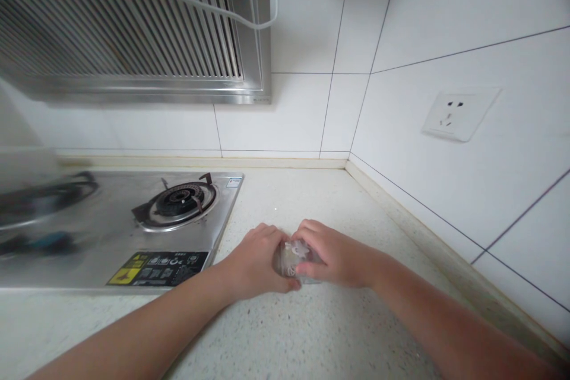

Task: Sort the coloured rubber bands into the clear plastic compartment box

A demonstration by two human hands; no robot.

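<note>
A small clear container (291,256) with white printed markings rests on, or just above, the pale speckled countertop. My left hand (257,262) is closed around its left side, with the thumb at the near edge. From the right, my right hand (337,254) pinches the container, its thumb and forefinger over the printed part. Fingers cover much of the container, so its full shape and whatever is inside cannot be made out.
Left of my hands is a steel gas stove (111,208) with a burner (180,199) and a black-and-yellow label (158,268). A range hood (249,89) with a hanging white cable (200,6) is above. A wall socket (461,113) is at right.
</note>
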